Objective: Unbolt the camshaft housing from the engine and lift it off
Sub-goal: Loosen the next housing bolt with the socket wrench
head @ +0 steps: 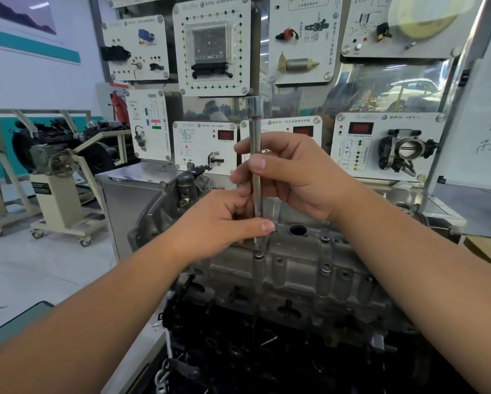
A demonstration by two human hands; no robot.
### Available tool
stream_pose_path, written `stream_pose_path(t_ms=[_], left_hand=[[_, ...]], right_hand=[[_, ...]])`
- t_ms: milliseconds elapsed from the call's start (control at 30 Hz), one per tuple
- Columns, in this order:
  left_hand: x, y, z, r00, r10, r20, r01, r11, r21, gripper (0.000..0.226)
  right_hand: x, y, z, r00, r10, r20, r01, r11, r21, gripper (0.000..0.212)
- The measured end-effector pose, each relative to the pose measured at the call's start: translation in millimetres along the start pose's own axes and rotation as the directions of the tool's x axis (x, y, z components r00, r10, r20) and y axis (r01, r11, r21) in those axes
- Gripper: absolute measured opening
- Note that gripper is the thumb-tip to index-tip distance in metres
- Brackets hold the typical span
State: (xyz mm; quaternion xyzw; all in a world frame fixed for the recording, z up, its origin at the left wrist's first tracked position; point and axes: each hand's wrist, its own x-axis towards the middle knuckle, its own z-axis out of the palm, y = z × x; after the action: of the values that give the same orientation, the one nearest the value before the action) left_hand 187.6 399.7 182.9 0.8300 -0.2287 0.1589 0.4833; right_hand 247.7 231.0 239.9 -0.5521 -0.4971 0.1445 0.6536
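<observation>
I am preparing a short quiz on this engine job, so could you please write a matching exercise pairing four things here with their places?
Things:
1 extension bar
2 left hand
3 right hand
4 round bore

Places:
A low on the bar, near the bolt
B upright over a housing bolt
C right of the bar, in the housing top
D around the bar's middle

Pairs: 1-B, 2-A, 3-D, 4-C

Both bare forearms reach forward and upward from the lower corners and meet near the middle, the hands close together, the right one higher. The right hand (pixel 289 177) has its back turned up and to the right, its thumb and fingers curled round a thin upright metal rod (pixel 256 172). The left hand (pixel 224 220) sits just below it, fingers curled about the lower part of the same rod, thumb stretched out flat to the right.
</observation>
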Motion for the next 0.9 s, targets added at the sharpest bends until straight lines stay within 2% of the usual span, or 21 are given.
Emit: stream_pose_path(t_ms=[167,267,400,533,633,733,833,900], left_hand=[[0.0,-0.8,-0.1,1.000,-0.002,0.012,0.001,0.996,0.088,0.034],[0.0,-0.8,-3.3,0.999,0.006,0.044,-0.005,1.000,-0.029,0.042],[1.1,1.0,-5.2,0.995,-0.020,0.099,0.027,0.997,-0.068,0.015],[0.0,0.2,-2.2,0.998,-0.007,0.060,0.009,1.000,-0.030,0.014],[-1.1,2.1,0.5,1.000,0.013,0.015,-0.013,1.000,0.010,0.023],[0.0,1.5,-1.2,1.000,-0.007,0.003,0.007,0.998,0.061,0.043],[-0.7,3.2,-6.2,0.996,-0.047,0.072,0.053,0.996,-0.075,0.016],[-1.3,5.4,-6.7,0.992,-0.044,0.117,0.055,0.994,-0.099,0.010]], right_hand=[[0.3,5.0,3.0,0.995,-0.074,-0.065,0.060,0.980,-0.188,0.018],[-0.5,3.6,2.7,0.997,-0.065,-0.040,0.058,0.988,-0.146,0.016],[-1.2,1.5,0.2,1.000,0.011,0.015,-0.010,0.996,-0.085,0.014],[-0.4,2.6,0.8,1.000,0.006,0.008,-0.006,0.997,-0.071,0.016],[1.9,4.7,1.2,0.996,-0.062,-0.069,0.052,0.990,-0.133,0.016],[2.9,5.2,-1.3,0.994,-0.091,-0.063,0.082,0.988,-0.127,0.012],[2.3,3.3,-3.4,1.000,-0.029,-0.004,0.029,0.998,-0.050,0.013],[1.1,1.8,-4.2,0.999,0.003,0.038,-0.004,1.000,0.015,0.017]])
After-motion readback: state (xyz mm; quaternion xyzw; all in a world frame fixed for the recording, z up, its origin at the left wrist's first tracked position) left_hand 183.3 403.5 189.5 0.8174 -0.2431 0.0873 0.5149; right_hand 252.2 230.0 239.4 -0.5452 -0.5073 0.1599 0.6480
